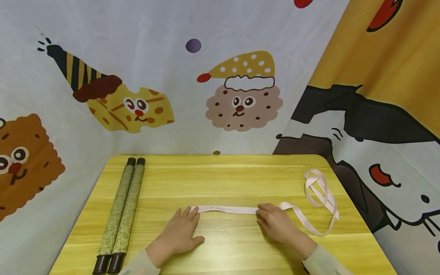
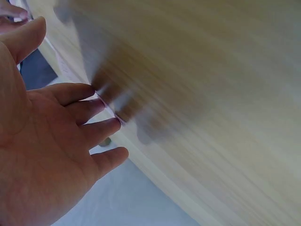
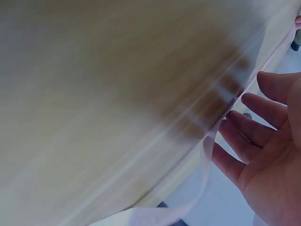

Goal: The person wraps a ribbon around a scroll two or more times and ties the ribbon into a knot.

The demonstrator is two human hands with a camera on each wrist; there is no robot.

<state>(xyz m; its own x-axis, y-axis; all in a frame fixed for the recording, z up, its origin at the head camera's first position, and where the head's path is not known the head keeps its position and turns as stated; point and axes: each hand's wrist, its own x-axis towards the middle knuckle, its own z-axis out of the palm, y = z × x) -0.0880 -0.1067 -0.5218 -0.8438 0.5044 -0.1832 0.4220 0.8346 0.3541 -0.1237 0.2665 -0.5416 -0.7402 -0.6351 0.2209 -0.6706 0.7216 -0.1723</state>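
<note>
Ribbon [image 1: 228, 210] — pale pink, narrow, faintly lettered, partly straight; partly looped

The left hand [image 1: 180, 233] is turned with its back upward, the fingers [image 1: 185, 214] reaching forward, almost straight and a little spread, while the thumb [image 1: 197, 241] stands away to the side. The right hand [image 1: 277, 224] points inward, well apart from the left; its fingers appear only softly bent, though the wrist view is rather blurred. Pale sleeves [image 1: 326, 261] end near both wrists [image 1: 158, 250].

Pale cartoon-print cloth [image 1: 187, 110] behind yellow wood-grain table [image 1: 220, 181].
</note>
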